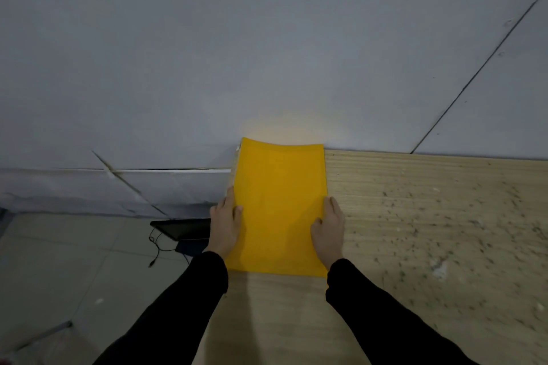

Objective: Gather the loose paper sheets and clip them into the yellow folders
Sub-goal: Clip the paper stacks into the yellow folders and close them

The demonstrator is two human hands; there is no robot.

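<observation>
A closed yellow folder [280, 204] lies at the far left corner of the wooden table [430, 231], its far end curling up against the wall. A thin white paper edge shows along its left side. My left hand [225, 225] holds the folder's left edge, thumb on top and fingers under the side. My right hand [327, 231] holds the right edge the same way, thumb on the cover. No loose sheets show on the table.
A grey wall [267, 53] stands right behind the table. On the tiled floor to the left lie a black flat device [182, 228] and a thin cable [155, 249]. The table's surface to the right is speckled with dark marks.
</observation>
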